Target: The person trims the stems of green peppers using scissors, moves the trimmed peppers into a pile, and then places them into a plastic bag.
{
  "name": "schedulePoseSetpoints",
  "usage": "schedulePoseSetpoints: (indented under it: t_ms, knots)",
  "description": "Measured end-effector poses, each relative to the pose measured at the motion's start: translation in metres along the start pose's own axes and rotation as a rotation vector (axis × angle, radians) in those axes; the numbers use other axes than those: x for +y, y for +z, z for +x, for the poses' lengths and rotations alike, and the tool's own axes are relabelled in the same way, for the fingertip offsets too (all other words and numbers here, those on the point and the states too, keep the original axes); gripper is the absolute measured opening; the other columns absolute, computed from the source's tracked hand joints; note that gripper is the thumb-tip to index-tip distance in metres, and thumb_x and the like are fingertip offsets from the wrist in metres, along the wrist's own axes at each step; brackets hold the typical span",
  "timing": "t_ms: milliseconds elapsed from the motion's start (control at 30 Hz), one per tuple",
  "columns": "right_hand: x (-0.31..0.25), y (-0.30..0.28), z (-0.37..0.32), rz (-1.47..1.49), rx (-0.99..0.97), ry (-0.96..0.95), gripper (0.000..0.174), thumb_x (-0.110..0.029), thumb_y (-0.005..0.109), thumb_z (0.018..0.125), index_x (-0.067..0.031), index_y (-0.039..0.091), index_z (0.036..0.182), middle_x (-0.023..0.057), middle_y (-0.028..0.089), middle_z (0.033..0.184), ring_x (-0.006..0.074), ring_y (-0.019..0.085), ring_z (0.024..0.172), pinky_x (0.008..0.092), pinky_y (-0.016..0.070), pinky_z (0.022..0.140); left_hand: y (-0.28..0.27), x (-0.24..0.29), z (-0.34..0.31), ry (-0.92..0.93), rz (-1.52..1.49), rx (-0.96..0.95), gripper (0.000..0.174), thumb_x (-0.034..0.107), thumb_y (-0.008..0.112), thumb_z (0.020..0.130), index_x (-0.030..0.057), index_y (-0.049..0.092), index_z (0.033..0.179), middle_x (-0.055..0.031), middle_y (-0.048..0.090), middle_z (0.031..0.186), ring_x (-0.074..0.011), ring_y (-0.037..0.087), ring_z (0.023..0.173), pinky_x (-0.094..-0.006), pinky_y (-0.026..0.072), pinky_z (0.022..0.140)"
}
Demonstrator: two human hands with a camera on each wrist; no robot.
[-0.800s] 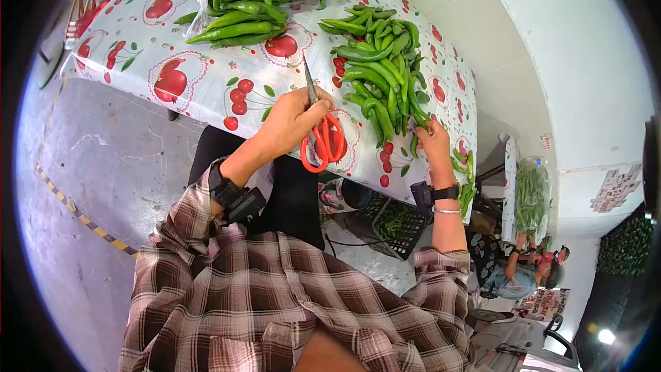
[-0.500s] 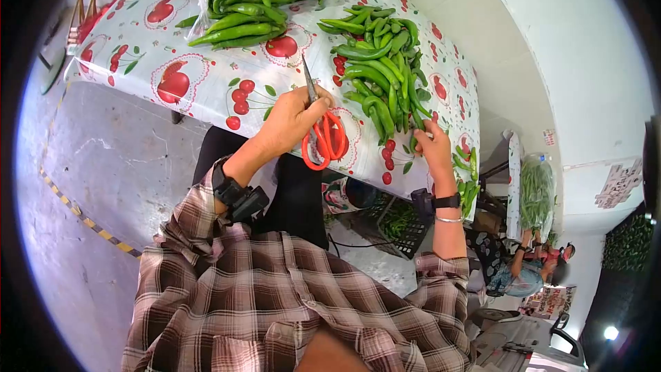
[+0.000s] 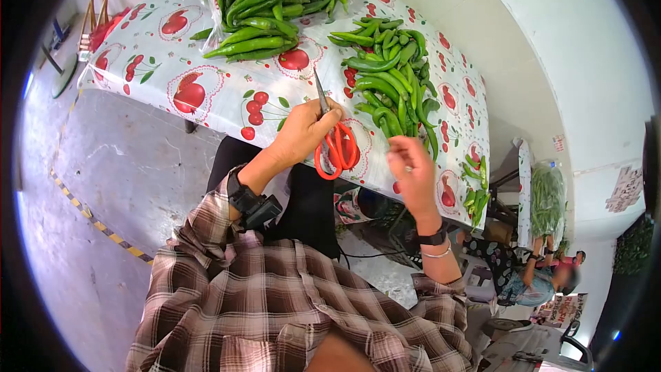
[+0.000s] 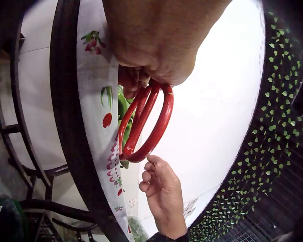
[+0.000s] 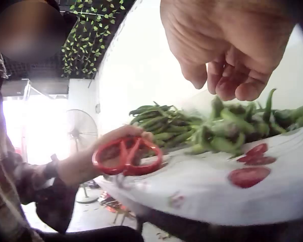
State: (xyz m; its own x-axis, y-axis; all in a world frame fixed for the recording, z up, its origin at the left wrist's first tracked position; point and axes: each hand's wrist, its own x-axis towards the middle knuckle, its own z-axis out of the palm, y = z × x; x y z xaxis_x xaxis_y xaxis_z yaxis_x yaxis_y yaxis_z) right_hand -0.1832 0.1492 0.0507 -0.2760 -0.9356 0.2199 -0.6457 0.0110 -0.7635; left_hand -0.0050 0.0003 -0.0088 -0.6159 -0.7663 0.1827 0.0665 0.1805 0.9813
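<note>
In the head view my left hand (image 3: 306, 129) grips red-handled scissors (image 3: 337, 152) round the blades just above the loops, tip pointing away from me. The loops hang below that hand in the left wrist view (image 4: 156, 121). My right hand (image 3: 415, 178) is raised at the near end of a loose pile of green peppers (image 3: 391, 83). Seen from the right wrist, this hand (image 5: 227, 50) hangs above the peppers (image 5: 227, 128) with bent fingers and nothing visible between them. A larger heap of peppers (image 3: 268, 0) lies at the back beside clear plastic.
A cherry-patterned cloth (image 3: 227, 72) covers the table. Small peppers (image 3: 476, 200) lie at its right end. Below the table are a dark crate (image 3: 396, 231) and a cable. Farther right, a person (image 3: 533, 279) is near a bag of green produce (image 3: 547, 200).
My right hand has come away from the pepper pile, moving toward me and slightly left. The left hand still holds the scissors. The head view has shifted slightly.
</note>
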Motion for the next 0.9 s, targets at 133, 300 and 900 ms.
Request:
schedulePoseSetpoints:
  t_ms: [133,300,900]
  knots:
    - [-0.02,0.037,0.003,0.078,-0.171,-0.102,0.027,-0.009,0.066,0.08,-0.0022,0.057,0.105,0.0073,0.058,0.086,0.0135,0.056,0.072,0.0261,0.0457,0.062,0.0,0.008,-0.002,-0.081,-0.018,-0.023,0.029,0.022,0.048,0.094,-0.0046,0.059,0.093,-0.007,0.062,0.081,-0.0096,0.054,0.076,-0.0273,0.0456,0.07]
    - [-0.03,0.054,0.013,0.029,-0.254,-0.042,0.026,-0.009,0.066,0.08,-0.0012,0.053,0.1,0.0093,0.062,0.084,0.0167,0.06,0.07,0.0285,0.0477,0.061,0.003,0.006,-0.004,0.052,-0.036,0.078,0.031,0.025,0.049,0.089,-0.0034,0.06,0.089,-0.0133,0.06,0.071,-0.0202,0.057,0.066,-0.0331,0.0458,0.066]
    - [-0.022,0.071,0.016,-0.091,-0.183,-0.003,0.027,-0.006,0.066,0.076,-0.0016,0.054,0.1,0.0056,0.061,0.072,0.0104,0.054,0.058,0.0252,0.0448,0.055,0.002,0.008,-0.003,0.026,0.008,0.074,0.031,0.025,0.05,0.089,-0.0043,0.06,0.089,-0.0148,0.059,0.069,-0.0221,0.056,0.063,-0.034,0.046,0.064]
